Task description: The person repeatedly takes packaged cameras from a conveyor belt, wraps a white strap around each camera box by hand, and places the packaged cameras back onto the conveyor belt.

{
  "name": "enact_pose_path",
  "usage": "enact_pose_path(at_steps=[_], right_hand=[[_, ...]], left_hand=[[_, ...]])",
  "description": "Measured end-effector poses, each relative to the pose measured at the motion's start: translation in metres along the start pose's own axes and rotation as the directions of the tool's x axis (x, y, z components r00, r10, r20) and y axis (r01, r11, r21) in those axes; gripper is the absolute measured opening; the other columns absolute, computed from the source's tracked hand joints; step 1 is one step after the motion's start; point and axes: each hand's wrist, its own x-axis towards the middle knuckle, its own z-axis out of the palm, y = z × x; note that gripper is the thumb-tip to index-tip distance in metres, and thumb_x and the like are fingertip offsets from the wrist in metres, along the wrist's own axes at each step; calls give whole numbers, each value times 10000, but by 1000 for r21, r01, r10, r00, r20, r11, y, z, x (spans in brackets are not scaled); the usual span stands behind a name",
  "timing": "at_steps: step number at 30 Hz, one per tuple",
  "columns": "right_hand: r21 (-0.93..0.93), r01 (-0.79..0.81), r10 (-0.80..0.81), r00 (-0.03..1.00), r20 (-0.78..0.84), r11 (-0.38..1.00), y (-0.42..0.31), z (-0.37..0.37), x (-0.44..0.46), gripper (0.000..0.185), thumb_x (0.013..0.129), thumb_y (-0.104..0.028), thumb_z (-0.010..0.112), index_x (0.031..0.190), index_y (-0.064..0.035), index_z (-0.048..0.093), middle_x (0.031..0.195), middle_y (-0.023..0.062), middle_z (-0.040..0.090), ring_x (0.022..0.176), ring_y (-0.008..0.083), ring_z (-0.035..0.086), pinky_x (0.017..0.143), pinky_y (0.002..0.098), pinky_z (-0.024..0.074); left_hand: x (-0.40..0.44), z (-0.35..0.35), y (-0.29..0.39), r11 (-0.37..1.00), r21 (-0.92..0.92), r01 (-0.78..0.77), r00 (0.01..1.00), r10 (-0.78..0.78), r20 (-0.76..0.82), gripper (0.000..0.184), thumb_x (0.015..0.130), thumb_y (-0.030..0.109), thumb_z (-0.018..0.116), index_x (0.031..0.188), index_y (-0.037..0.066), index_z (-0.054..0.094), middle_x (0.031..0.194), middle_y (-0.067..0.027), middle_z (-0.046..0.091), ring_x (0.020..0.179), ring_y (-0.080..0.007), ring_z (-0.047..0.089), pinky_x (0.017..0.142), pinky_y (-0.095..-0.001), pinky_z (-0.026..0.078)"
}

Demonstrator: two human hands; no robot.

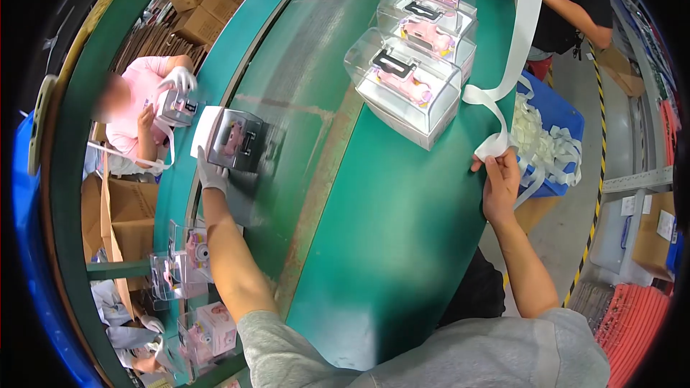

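Head view: the left hand [213, 174] touches the near end of a box [233, 140] over the belt [302, 65]; whether its fingers grip cannot be told. The right hand [501, 183] pinches a strip [492, 146] between its fingers, near three cases [424, 126] on the tabletop [381, 244].

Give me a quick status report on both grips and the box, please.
Left grip touching clear-sided box, firmness unclear. Right grip pinching white strip. Three similar boxes ahead, clear of both grips.
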Motion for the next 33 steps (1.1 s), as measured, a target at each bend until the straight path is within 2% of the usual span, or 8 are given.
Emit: enact_pose_path(at_steps=[4, 5, 9, 14, 19, 24, 29, 33], right_hand=[[26, -19, 19, 1000, -14, 999, -4, 2, -2, 202, 1020, -58, 504, 1196, 25, 558, 1055, 126, 652, 868, 173, 582, 858, 279, 472], [22, -26, 26, 1000, -17, 999, -4, 2, -2, 202, 1020, -58, 504, 1196, 25, 558, 1055, 126, 652, 868, 173, 582, 858, 279, 472], [55, -20, 23, 999, -46, 998, -3, 3, -2, 223, 1012, -45, 498, 1215, 34, 549, 1051, 139, 652, 880, 181, 581, 851, 286, 479], [61, -31, 33, 999, -26, 998, -3, 1, -2, 247, 1006, -35, 498, 1238, 41, 539, 1059, 144, 649, 888, 186, 578, 846, 295, 485], [67, -29, 31, 999, -26, 997, -4, 0, -3, 259, 1005, -32, 502, 1252, 40, 536, 1068, 140, 646, 893, 190, 575, 843, 301, 486], [69, -40, 40, 999, 0, 997, -2, -2, -3, 261, 997, -38, 496, 1250, 21, 514, 1068, 143, 621, 914, 199, 573, 821, 307, 474], [111, -28, 25, 999, 25, 993, -1, -4, -5, 237, 1018, -23, 486, 1245, 23, 536, 1076, 127, 639, 911, 186, 562, 846, 301, 482], [124, -22, 19, 1000, 23, 992, -5, -2, -5, 223, 1021, -22, 486, 1235, 15, 537, 1069, 120, 637, 909, 182, 559, 847, 298, 479]], left_hand=[[-19, 31, 14, 987, 116, 114, 952, -142, 270, 602, 949, 550, 628, 1325, 81, 584, 1113, -20, 666, 907, -212, 680, 777, -345, 494], [-12, 35, 10, 985, 121, 120, 952, -149, 268, 602, 949, 550, 628, 1325, 81, 584, 1113, -20, 666, 907, -212, 680, 777, -345, 494], [23, 61, 0, 981, 191, -43, 884, -52, 465, 537, 940, 486, 646, 1335, 126, 591, 1148, 1, 631, 896, -179, 634, 804, -332, 444], [-36, 119, 26, 870, 454, -193, 895, -33, 445, 442, 887, 367, 617, 1305, 224, 619, 1054, -39, 657, 1024, -184, 591, 913, -479, 422], [-88, 168, 40, 773, 553, -310, 816, -81, 572, 533, 833, 216, 616, 1364, 192, 577, 1220, -76, 588, 1024, -255, 570, 932, -487, 453], [-67, 214, 28, 707, 527, -471, 694, -72, 717, 553, 807, 175, 567, 1359, 149, 563, 1192, -105, 572, 1053, -266, 533, 906, -456, 452], [-128, 235, 27, 624, 546, -560, 647, -82, 758, 548, 816, 177, 531, 1357, 92, 537, 1165, -135, 585, 1059, -299, 552, 905, -430, 432], [-120, 222, 26, 653, 512, -558, 611, -94, 786, 509, 872, 206, 560, 1351, 38, 522, 1154, -145, 580, 1068, -289, 560, 922, -427, 452]])
